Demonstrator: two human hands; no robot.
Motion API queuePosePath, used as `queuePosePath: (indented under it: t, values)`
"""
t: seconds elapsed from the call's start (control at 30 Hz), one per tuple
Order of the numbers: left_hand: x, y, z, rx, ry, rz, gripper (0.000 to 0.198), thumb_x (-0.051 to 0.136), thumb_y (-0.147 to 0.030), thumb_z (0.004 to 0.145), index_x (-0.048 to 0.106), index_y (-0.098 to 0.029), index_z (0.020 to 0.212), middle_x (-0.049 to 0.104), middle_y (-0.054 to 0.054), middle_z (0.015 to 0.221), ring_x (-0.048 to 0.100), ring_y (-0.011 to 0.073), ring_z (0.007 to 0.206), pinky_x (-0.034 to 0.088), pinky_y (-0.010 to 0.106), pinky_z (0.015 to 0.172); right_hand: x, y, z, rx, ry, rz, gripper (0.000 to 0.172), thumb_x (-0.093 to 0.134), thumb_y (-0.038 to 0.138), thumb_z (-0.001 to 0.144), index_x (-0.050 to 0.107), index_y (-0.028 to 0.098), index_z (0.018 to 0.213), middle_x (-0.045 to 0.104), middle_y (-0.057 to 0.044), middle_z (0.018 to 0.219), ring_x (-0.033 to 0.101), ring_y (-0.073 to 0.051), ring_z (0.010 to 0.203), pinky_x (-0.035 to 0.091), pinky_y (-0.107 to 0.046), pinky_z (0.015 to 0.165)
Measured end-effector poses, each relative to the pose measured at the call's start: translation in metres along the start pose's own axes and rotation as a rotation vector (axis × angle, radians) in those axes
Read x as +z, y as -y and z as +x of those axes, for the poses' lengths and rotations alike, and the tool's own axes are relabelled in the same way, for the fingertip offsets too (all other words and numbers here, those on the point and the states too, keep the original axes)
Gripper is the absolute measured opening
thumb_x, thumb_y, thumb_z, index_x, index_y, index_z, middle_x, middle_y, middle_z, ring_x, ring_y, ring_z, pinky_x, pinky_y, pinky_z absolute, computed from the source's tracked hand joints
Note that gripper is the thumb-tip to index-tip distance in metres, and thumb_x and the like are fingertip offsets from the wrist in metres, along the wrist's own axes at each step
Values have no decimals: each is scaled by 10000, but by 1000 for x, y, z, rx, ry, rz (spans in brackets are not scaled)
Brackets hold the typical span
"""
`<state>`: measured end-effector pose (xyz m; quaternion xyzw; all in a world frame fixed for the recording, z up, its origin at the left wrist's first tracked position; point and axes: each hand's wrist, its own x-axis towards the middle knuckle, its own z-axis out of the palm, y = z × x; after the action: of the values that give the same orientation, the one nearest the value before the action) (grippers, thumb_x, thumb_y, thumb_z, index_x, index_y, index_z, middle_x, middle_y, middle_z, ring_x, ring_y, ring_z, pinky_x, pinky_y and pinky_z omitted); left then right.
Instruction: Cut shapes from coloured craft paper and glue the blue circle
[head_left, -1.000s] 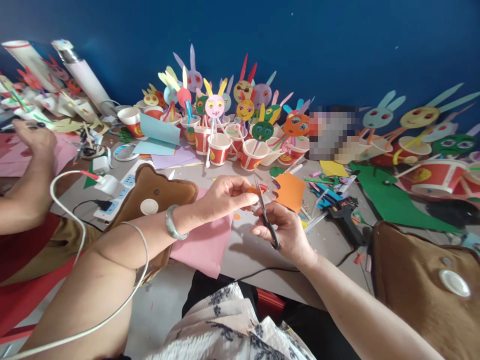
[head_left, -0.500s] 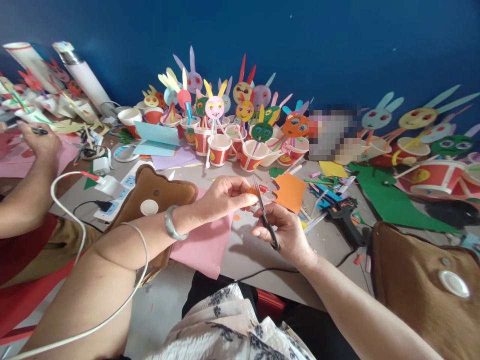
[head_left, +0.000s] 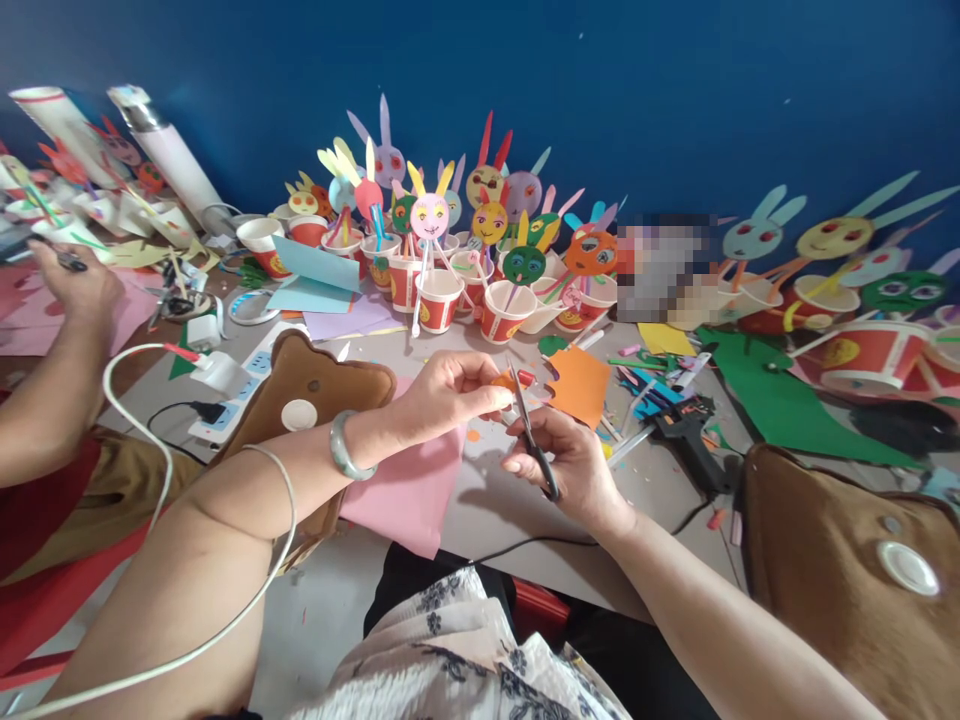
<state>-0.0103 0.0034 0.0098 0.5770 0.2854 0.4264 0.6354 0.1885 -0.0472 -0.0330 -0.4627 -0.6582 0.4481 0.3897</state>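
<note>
Between the thumb and fingers of my left hand (head_left: pixel 457 395) is a small piece of orange paper (head_left: pixel 504 381). My right hand (head_left: pixel 574 465) is closed around the black handles of a pair of scissors (head_left: pixel 528 430), blades pointing up and away from me. The blades lie right beside the orange piece; whether they are cutting into it I cannot tell. Just beyond my right hand lies a larger orange sheet (head_left: pixel 579 385) with a scalloped left edge. Pink paper (head_left: pixel 409 480) lies under my left wrist.
Paper cups (head_left: pixel 439 302) bearing paper rabbit heads line the back by the blue wall. A black glue gun (head_left: pixel 694 445), green paper (head_left: pixel 795 400) and a brown cushion (head_left: pixel 847 530) are at right. Left are a power strip (head_left: pixel 240 390), another brown cushion (head_left: pixel 330 370) and a co-worker's hand (head_left: pixel 79 275).
The orange piece and my left fingertips have shifted very slightly beside the scissors. At the far left, the co-worker's hand with a dark pen has moved a little.
</note>
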Motion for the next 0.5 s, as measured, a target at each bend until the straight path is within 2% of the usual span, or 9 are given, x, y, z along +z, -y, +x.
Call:
queuePosePath:
  t: [0.33,0.5]
  values:
    - [-2,-4,-1,25,1,51,124,683,-197,805,620,-144,711,633,-5,660,605,94,630,510,227,621,1,2,0,27,5,26,551,812,675,678,580,211,864,615,23,558,489,-124,478,381,-262,480]
    - [-1,-5,-1,18,2,54,114,679,-193,799,620,-142,715,634,-2,657,604,92,627,508,218,614,0,0,-1,29,14,10,574,798,698,676,576,206,873,612,17,565,491,-126,481,382,-261,478]
